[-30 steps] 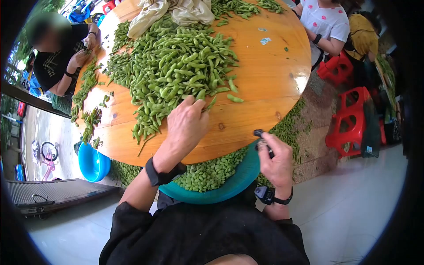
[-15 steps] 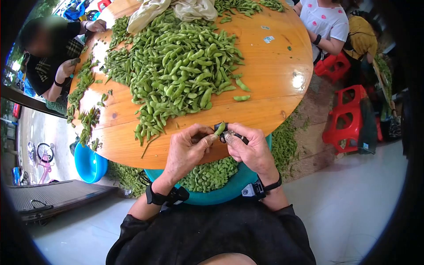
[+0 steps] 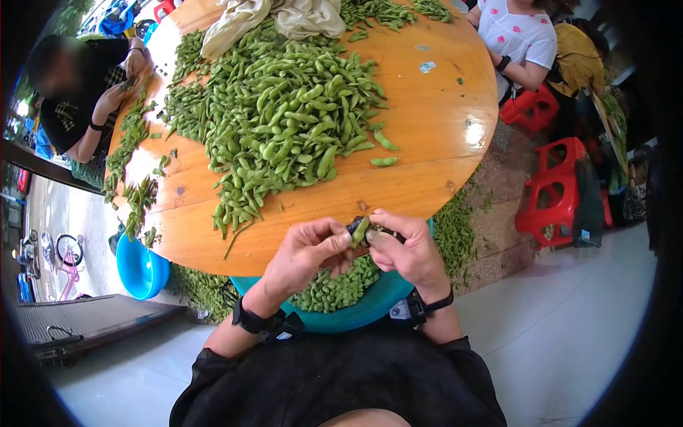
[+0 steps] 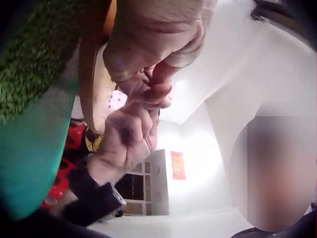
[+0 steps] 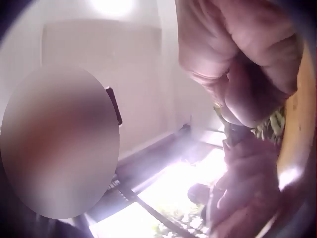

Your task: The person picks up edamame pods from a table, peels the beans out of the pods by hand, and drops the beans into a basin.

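Observation:
Over the table's near edge my left hand [image 3: 307, 250] pinches a green soybean pod [image 3: 361, 232] between thumb and fingers. My right hand [image 3: 411, 250] grips a small black tool [image 3: 388, 233], whose dark end lies against the pod; its exact kind does not show. Both hands meet fingertip to fingertip, and in the left wrist view the right hand [image 4: 130, 134] sits close beyond the left hand [image 4: 156, 44]. Directly below them, a teal basin [image 3: 334, 324] holds many shelled green beans [image 3: 331, 295]. A large heap of pods [image 3: 284, 121] covers the table's middle.
The round wooden table [image 3: 427, 135] carries a pale cloth [image 3: 306, 18] and leafy scraps [image 3: 139, 196]. Another person [image 3: 71, 92] works at the left; a second [image 3: 516, 35] is at the far right. Red stools [image 3: 548, 192] and a blue basin [image 3: 139, 267] stand on the floor.
My left hand has come back from the heap with a pod, meeting the tool in my right hand. Since half a second ago, both hands have shifted slightly lower, pod and tool still together.

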The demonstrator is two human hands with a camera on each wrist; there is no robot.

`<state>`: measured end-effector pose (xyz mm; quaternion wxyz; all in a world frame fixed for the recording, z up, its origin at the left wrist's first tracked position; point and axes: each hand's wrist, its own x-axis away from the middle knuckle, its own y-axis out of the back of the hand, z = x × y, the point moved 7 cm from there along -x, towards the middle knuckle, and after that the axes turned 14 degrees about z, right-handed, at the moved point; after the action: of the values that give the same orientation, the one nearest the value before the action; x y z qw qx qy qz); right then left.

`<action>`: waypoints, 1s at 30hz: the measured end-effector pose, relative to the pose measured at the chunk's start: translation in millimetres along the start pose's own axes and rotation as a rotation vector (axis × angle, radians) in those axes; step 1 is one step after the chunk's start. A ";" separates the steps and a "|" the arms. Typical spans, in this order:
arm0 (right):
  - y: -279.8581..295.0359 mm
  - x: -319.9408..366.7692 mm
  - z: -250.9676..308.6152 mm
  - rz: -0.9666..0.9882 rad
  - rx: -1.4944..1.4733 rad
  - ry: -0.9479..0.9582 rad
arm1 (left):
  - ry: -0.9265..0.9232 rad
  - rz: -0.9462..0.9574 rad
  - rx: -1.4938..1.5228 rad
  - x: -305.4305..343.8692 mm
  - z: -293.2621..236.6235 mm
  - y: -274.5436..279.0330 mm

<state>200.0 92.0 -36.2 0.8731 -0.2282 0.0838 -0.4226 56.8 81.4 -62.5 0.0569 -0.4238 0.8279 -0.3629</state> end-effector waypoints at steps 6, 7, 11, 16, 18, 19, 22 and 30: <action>-19.8 0.9 27.5 -0.107 0.874 0.192 | -0.305 -0.263 -0.922 2.8 -48.2 -25.0; -19.8 1.9 29.0 -0.108 0.875 0.195 | -0.318 -0.235 -0.877 1.4 -45.7 -23.4; -20.7 6.8 25.8 0.078 0.643 0.096 | -0.201 -0.080 -0.263 -3.3 -24.7 -7.8; -21.1 12.4 7.2 0.182 0.066 -0.095 | -0.181 0.185 -0.015 -6.4 -19.7 -28.6; -11.6 7.6 12.3 0.055 0.288 -0.036 | -0.203 0.053 -0.219 -4.3 -26.4 -24.3; -11.6 6.4 10.7 0.055 0.288 -0.036 | -0.203 0.053 -0.219 -4.5 -25.5 -25.7; -12.6 5.3 23.6 -0.018 0.578 0.112 | -0.103 -0.158 -0.396 0.6 -20.0 -16.3; -19.2 5.1 28.0 -0.192 0.919 0.187 | -0.104 -0.137 -1.021 2.2 -46.9 -21.4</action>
<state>199.3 86.9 -2.3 0.8293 0.2137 -0.0548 -0.5135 50.7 97.6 -14.0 -0.1397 -0.4682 0.8661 0.1059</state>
